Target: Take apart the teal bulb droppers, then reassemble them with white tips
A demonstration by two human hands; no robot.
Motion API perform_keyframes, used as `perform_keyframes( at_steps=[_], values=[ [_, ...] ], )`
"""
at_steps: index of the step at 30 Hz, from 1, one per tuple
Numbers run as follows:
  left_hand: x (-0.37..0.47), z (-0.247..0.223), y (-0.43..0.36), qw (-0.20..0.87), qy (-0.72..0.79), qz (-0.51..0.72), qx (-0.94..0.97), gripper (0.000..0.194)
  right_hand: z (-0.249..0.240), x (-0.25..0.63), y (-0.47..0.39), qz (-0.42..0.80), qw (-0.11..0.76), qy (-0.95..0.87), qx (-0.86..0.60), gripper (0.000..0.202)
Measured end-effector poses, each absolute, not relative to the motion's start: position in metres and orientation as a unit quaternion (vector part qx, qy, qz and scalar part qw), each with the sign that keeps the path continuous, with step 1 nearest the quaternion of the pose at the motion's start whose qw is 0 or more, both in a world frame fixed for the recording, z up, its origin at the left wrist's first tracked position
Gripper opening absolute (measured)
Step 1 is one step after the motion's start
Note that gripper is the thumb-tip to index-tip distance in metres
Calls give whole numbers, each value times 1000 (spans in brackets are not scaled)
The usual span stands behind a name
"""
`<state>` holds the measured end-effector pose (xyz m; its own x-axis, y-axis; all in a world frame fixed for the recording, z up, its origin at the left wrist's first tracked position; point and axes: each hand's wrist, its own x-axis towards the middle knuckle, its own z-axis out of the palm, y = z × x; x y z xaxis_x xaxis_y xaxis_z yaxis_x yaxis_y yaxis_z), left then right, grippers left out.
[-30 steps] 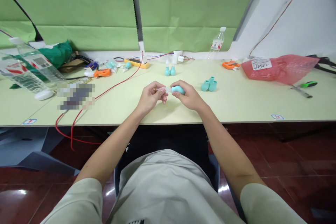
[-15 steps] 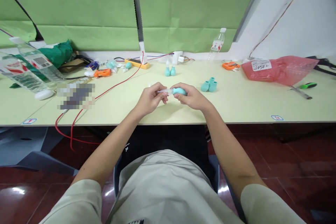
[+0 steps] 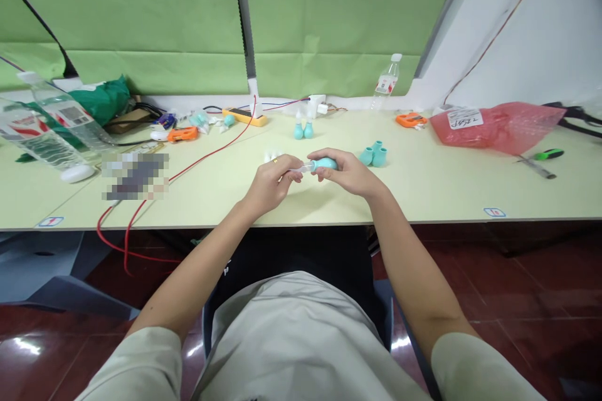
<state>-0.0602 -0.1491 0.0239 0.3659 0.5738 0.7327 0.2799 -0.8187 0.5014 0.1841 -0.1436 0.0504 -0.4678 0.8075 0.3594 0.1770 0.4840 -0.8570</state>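
Above the table's front half, my right hand (image 3: 352, 174) is closed around the teal rubber bulb (image 3: 325, 163) of a small bulb syringe, lying roughly level. My left hand (image 3: 269, 186) pinches its clear nozzle (image 3: 307, 167), whose thin end points left and is mostly covered by the fingers. Nozzle and bulb meet between the two hands; how firmly they are joined I cannot tell. Just behind my left hand lie small whitish pieces (image 3: 271, 156), partly hidden. Further back two bulb syringes (image 3: 303, 130) stand upright with clear tips. Several loose teal bulbs (image 3: 374, 155) sit to the right.
Large water bottles (image 3: 70, 114) lean at the left, near a blurred-out dark object (image 3: 136, 177) with red cables (image 3: 207, 153). Along the back are a yellow multimeter (image 3: 244, 116), orange tools (image 3: 411, 120) and an upright bottle (image 3: 387, 81). A pink bag (image 3: 493, 128) and screwdriver (image 3: 549, 155) lie right.
My left fingers have shifted over the nozzle's thin end, which showed before. The hand has turned slightly, and more of the whitish pieces behind it shows. My right hand keeps hold of the bulb.
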Motion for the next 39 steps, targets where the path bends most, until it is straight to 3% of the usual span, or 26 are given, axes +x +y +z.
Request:
perform_keyframes(
  at_steps=[3,8,12,17,24,29,32,39],
  values=[
    [-59,25,-151,148,255,490,821,14,53,188,-146,399,377,-774,-316,35],
    [-61,26,-153,155,264,481,821,11,58,187,-151,287,387,-812,-330,26],
    [-61,26,-155,209,263,507,794,13,59,183,-155,281,393,-813,-324,27],
    [-56,28,-160,289,284,529,745,32,54,176,-153,417,402,-752,-314,37],
    [-55,40,-157,368,282,532,708,36,44,159,-148,640,395,-593,-288,45],
    [-56,50,-151,380,267,534,707,36,41,151,-146,696,359,-540,-308,55],
    [-59,70,-133,381,277,542,696,36,43,159,-141,664,377,-557,-327,61],
    [-66,145,-9,253,388,551,695,24,63,228,-126,481,558,-545,-400,68]
  ],
)
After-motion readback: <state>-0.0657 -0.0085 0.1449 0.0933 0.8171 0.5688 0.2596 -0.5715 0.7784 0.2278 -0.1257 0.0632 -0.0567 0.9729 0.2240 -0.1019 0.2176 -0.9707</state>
